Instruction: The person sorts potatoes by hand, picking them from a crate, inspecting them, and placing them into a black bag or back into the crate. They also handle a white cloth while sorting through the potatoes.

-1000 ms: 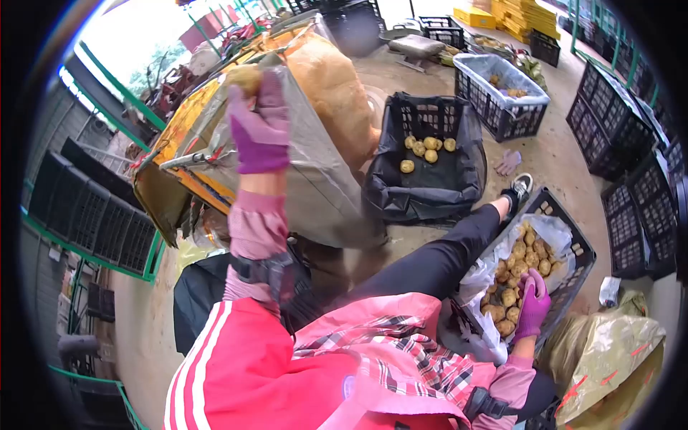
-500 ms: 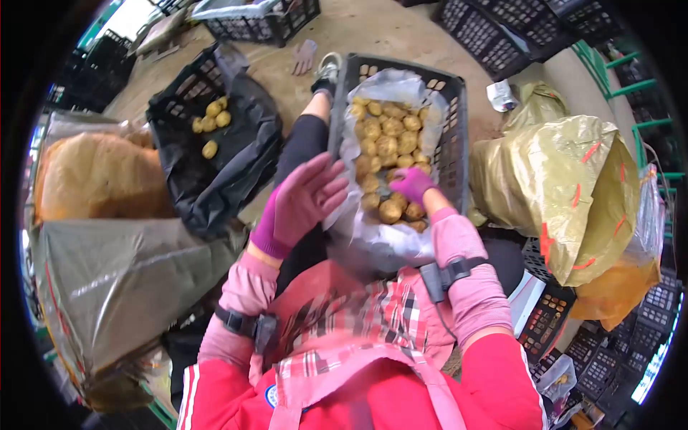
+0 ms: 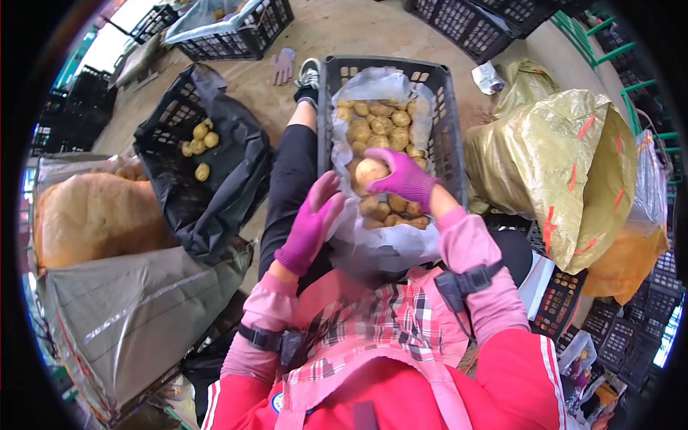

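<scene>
My right hand [image 3: 407, 178], in a magenta glove, grips a pale round potato [image 3: 371, 172] above the crate. Beneath it, many more potatoes [image 3: 381, 125] lie on a whitish plastic liner [image 3: 365, 87] inside the black plastic crate [image 3: 456, 154] in front of me. My left hand [image 3: 312, 222], gloved the same way, hovers at the crate's left side with its fingers apart and nothing in it. To the left, a second crate lined with black plastic [image 3: 240, 168] holds several potatoes [image 3: 203, 136].
A gold woven sack [image 3: 512, 165] stands right of the crate. On the left are an orange-tinted sack [image 3: 100, 218] and a grey sheet-covered bundle [image 3: 136, 308]. A glove [image 3: 283, 66] lies on the floor ahead, near a blue-lined crate [image 3: 236, 39]. More black crates [image 3: 459, 29] stand at the back.
My right hand, which was reaching among the potatoes, has lifted one up. My left hand has turned and moved lower, toward the crate. The view has shifted slightly.
</scene>
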### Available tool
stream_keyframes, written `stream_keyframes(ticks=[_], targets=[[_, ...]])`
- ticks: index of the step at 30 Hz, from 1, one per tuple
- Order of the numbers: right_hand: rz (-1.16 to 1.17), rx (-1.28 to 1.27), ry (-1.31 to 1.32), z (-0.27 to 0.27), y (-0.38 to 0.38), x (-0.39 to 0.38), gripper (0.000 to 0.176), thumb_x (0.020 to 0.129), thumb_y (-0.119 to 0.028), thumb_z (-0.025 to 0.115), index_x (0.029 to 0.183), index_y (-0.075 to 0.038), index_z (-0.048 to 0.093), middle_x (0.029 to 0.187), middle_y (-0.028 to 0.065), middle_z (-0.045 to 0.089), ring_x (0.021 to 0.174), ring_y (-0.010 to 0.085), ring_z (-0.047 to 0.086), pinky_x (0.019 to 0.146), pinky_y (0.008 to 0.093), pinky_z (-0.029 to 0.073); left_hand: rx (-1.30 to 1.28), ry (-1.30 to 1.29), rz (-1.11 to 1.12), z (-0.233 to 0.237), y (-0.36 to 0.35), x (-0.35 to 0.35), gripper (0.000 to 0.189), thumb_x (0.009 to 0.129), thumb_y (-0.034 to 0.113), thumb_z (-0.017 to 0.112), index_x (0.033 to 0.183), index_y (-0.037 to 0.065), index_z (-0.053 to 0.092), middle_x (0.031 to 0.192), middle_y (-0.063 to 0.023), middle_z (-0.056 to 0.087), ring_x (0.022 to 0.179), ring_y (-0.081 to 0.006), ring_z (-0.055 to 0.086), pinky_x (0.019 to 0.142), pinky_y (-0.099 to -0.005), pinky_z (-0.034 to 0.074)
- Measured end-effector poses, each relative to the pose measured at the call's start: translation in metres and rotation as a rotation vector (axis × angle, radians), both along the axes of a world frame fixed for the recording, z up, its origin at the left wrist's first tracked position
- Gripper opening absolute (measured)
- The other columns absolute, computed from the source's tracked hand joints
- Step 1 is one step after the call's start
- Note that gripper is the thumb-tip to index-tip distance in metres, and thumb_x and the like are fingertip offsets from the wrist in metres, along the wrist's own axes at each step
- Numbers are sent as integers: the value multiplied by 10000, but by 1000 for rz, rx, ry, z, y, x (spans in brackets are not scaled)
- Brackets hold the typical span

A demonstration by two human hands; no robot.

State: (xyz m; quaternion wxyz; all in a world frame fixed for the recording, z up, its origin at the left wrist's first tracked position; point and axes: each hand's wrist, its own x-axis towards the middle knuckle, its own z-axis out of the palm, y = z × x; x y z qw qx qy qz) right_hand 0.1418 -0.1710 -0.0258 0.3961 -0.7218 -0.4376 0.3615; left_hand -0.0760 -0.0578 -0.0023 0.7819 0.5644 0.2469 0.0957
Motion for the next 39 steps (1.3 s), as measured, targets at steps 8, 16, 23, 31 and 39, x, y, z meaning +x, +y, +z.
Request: stream_keyframes(ticks=[8, 16, 23, 31, 39], targets=[[-247, 507, 391, 85, -45, -70, 896, 733, -251, 837, 1452, -18, 356, 1390, 164, 496, 1287, 244, 491, 1057, 346, 410, 43, -180, 62, 54, -44, 21, 627, 993, 318, 550, 1490, 53, 275, 1325, -140, 481, 1152, -197, 546, 938, -317, 498], [-202, 485, 388, 88, -61, -58, 778, 757, -150, 825, 1422, -57, 432, 1350, 101, 529, 1189, 169, 541, 1015, 303, 455, -36, -67, 100, 75, -55, 29, 571, 1032, 424, 395, 1450, 39, 345, 1262, -145, 543, 957, -217, 662, 803, -322, 583], [-190, 534, 487, 79, -61, -54, 644, 890, -336, 701, 1410, -57, 443, 1387, 105, 494, 1237, 194, 509, 1018, 310, 422, 70, -121, 96, 89, -51, 38, 625, 963, 434, 565, 1405, 22, 405, 1295, -137, 522, 1120, -221, 601, 923, -354, 538], [-235, 603, 246, 87, -65, -51, 635, 941, -416, 610, 1418, -40, 426, 1395, 128, 499, 1269, 218, 486, 1066, 324, 367, 92, -152, 66, 88, -56, 39, 741, 896, 375, 682, 1435, -12, 354, 1379, -126, 473, 1241, -216, 518, 1025, -351, 459], [-323, 760, 548, 102, -59, -63, 490, 947, -286, 627, 1329, 4, 527, 1324, 138, 575, 1229, 208, 535, 1041, 316, 410, 48, -321, 39, 83, -57, 32, 785, 843, 235, 733, 1465, -3, 318, 1407, -119, 435, 1273, -200, 467, 1081, -333, 364]])
